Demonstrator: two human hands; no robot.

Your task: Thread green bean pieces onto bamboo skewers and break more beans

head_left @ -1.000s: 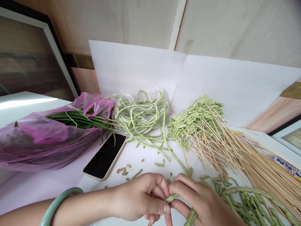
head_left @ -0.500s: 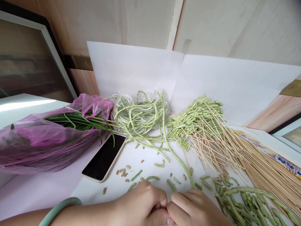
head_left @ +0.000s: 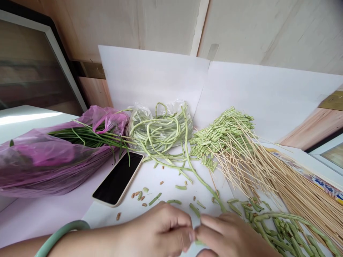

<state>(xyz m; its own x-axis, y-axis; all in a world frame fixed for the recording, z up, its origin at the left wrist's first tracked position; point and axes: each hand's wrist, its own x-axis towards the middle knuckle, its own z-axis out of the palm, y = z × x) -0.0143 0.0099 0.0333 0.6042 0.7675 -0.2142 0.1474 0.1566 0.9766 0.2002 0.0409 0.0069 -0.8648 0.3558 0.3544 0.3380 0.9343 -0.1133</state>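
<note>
At the bottom centre my left hand [head_left: 171,228], with a pale green bangle [head_left: 63,233] on its wrist, is closed in a pinch. Beside it my right hand [head_left: 227,233] has curled fingers, slightly blurred. Between the fingertips shows a bit of green bean [head_left: 199,242], gripped by both hands; its ends are hidden. A long green bean [head_left: 199,177] runs from the clear plastic bag [head_left: 135,123] of beans down to the right hand. Short bean pieces [head_left: 154,198] and brown seeds [head_left: 118,216] lie scattered in front of the hands.
On the left are a phone [head_left: 118,180] and a purple bag [head_left: 88,175] of long green stalks. Thin wooden skewers [head_left: 302,189] threaded with cut beans [head_left: 225,130] lie on the right. Nearer is a pile of bean pieces [head_left: 292,232]. White boards [head_left: 155,78] stand behind.
My hands have drawn slightly apart, showing a bit of green bean between the fingertips. The lower end of the long bean has shifted a little to the right.
</note>
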